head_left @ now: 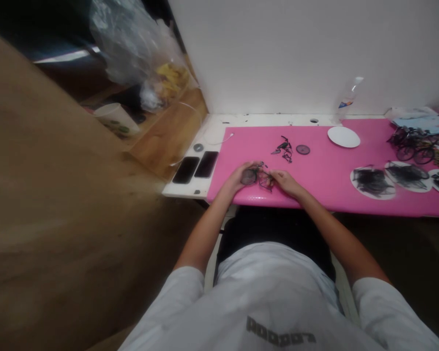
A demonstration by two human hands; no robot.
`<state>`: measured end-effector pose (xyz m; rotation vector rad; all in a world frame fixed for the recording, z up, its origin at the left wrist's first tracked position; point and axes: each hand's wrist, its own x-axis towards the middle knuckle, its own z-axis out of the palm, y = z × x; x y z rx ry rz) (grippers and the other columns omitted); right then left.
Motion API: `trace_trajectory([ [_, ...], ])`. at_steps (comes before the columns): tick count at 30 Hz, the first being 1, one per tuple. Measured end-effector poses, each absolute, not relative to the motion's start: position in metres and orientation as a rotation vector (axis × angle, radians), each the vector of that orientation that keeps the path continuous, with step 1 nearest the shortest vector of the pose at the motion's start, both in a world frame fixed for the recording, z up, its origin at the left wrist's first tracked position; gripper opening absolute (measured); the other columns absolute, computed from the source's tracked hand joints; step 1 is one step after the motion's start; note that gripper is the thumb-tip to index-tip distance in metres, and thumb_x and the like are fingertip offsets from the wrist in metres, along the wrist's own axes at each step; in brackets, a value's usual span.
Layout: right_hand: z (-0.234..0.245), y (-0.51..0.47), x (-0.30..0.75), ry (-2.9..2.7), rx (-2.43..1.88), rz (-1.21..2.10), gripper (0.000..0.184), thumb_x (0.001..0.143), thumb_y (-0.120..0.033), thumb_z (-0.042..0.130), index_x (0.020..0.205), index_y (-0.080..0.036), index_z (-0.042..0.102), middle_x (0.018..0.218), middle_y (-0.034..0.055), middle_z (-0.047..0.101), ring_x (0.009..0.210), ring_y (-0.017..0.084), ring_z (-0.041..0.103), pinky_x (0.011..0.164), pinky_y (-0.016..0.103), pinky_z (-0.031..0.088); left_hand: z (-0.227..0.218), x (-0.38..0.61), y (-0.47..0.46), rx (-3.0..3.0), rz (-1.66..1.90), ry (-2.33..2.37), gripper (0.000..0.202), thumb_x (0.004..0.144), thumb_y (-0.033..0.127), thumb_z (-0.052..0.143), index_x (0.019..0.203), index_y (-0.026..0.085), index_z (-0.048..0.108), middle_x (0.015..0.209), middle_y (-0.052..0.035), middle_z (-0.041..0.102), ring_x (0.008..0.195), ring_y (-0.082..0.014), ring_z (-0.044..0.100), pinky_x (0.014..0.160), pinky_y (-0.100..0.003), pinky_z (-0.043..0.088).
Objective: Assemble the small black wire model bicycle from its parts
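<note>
- My left hand (238, 178) and right hand (284, 181) both sit at the near edge of the pink mat (332, 195), close together, just ahead of my body
- Between them are a dark wheel (248, 176) and a thin black frame (265, 180), side by side and touching (joined or not, too blurred to say)
- Left fingers curl round the wheel from its left side, closed on the rim; right fingers are closed in a pinch on the frame's right end
- Key relation: the pair lies long-ways left to right, across me from one hand to the other, with the wheel end left and the frame end right; neither hand is nearer, each has its own end
- Loose black parts (286, 148) and a dark disc (303, 149) lie farther out on the mat, beyond the fingertips, slightly closer to the right hand
- Well apart to the right are a white plate (344, 137) and paper plates (372, 183) heaped with black bits; two phones (196, 167) lie off the mat to the left
</note>
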<state>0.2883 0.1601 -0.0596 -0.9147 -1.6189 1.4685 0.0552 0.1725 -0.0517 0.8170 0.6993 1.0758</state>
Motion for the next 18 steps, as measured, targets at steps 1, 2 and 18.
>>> trace_trajectory([
  [1, -0.0596, 0.16, 0.2884, -1.614, -0.913, 1.477, 0.07, 0.092, -0.088, 0.07, 0.091, -0.02, 0.083, 0.082, 0.0097, 0.081, 0.075, 0.023, 0.071, 0.075, 0.036, 0.058, -0.0536, 0.0555, 0.1735, 0.847, 1.088, 0.715, 0.032, 0.083, 0.042, 0.09, 0.101, 0.017, 0.084, 0.105, -0.0101, 0.084, 0.096, -0.0228, 0.079, 0.095, -0.034, 0.059],
  [2, -0.0595, 0.1598, 0.2885, -1.61, -0.913, 1.483, 0.069, 0.092, -0.088, 0.07, 0.092, -0.02, 0.083, 0.082, 0.0097, 0.082, 0.075, 0.024, 0.071, 0.074, 0.036, 0.058, -0.0552, 0.0559, 0.1743, 0.879, 1.098, 0.718, 0.032, 0.082, 0.043, 0.092, 0.099, 0.018, 0.084, 0.103, -0.0093, 0.084, 0.095, -0.0218, 0.079, 0.094, -0.033, 0.059],
  [18, -0.0598, 0.1597, 0.287, -1.565, -0.934, 1.488, 0.072, 0.089, -0.09, 0.071, 0.092, -0.018, 0.08, 0.076, 0.007, 0.077, 0.068, 0.02, 0.067, 0.067, 0.033, 0.056, -0.0597, 0.0555, 0.176, 0.905, 1.122, 0.751, 0.056, 0.071, 0.04, 0.101, 0.114, 0.019, 0.071, 0.101, -0.0085, 0.084, 0.091, -0.0228, 0.082, 0.087, -0.033, 0.06],
])
